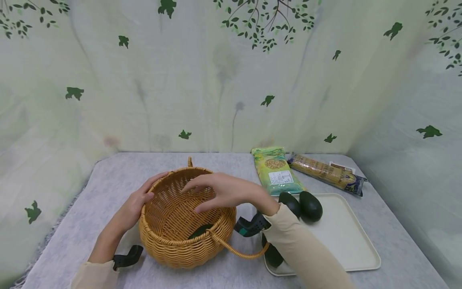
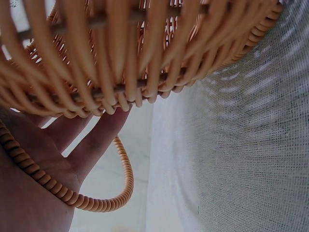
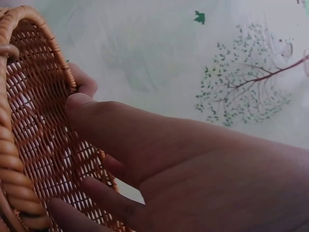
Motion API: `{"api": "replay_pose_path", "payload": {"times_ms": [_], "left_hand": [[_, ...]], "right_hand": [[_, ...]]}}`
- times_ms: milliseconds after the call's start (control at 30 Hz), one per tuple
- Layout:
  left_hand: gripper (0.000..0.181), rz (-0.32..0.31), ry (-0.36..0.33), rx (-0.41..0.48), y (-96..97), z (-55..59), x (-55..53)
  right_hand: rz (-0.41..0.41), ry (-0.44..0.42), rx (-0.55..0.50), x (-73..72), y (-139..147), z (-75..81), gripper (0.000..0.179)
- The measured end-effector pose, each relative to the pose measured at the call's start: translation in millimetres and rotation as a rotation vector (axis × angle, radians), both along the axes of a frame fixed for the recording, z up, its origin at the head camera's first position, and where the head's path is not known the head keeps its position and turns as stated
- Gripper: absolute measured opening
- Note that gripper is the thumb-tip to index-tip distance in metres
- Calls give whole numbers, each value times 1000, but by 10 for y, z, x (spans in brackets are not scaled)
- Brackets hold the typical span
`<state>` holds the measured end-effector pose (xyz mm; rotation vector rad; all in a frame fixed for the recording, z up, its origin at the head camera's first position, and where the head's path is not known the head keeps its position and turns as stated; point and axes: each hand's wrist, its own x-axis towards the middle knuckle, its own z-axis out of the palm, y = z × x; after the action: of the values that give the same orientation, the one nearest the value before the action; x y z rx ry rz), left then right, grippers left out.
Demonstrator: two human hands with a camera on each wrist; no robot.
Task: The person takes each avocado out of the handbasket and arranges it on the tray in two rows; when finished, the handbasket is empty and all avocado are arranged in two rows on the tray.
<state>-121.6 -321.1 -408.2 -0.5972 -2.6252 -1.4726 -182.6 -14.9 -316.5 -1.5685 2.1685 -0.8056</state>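
A round wicker basket [image 1: 187, 261] stands tilted on the table, with its opening towards me. My left hand [image 1: 135, 204] holds its left rim, thumb over the edge; the left wrist view shows fingers [image 2: 99, 140] against the outer weave. Above the opening hovers my right hand [image 1: 225, 192], fingers loosely bent and holding nothing. Inside the basket lies a dark green avocado [image 1: 200, 231], partly hidden by the near rim. On the white tray [image 1: 346, 237] to the right rest more dark avocados [image 1: 310, 206], some partly covered by my right forearm.
Behind the tray lie a green-yellow bag of beans [image 1: 278, 170] and a long pack of noodles [image 1: 326, 172]. One basket handle [image 1: 245, 255] hangs over the tray's left edge. A leaf-printed cloth [image 1: 231, 80] hangs behind the table.
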Motion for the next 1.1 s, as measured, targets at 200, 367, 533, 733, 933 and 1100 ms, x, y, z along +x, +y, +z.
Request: {"api": "replay_pose_path", "payload": {"times_ms": [200,367,533,733,933,1100], "left_hand": [[52,-3,-1,0,8,3,3],[52,-1,0,-3,10,12,5],[52,-3,0,3,8,14,8],[52,-8,-7,15,0,5,14],[53,-2,1,-1,-12,0,17],[53,-2,8,-2,-4,-1,18]], "right_hand": [[30,-38,6,-12,-88,-56,55],[46,-44,39,-3,-143,-69,55],[70,-46,83,0,-207,-70,56],[101,-41,122,7,-286,-81,57],[130,-44,147,23,-350,-89,57],[137,-53,165,33,-405,-135,57]]}}
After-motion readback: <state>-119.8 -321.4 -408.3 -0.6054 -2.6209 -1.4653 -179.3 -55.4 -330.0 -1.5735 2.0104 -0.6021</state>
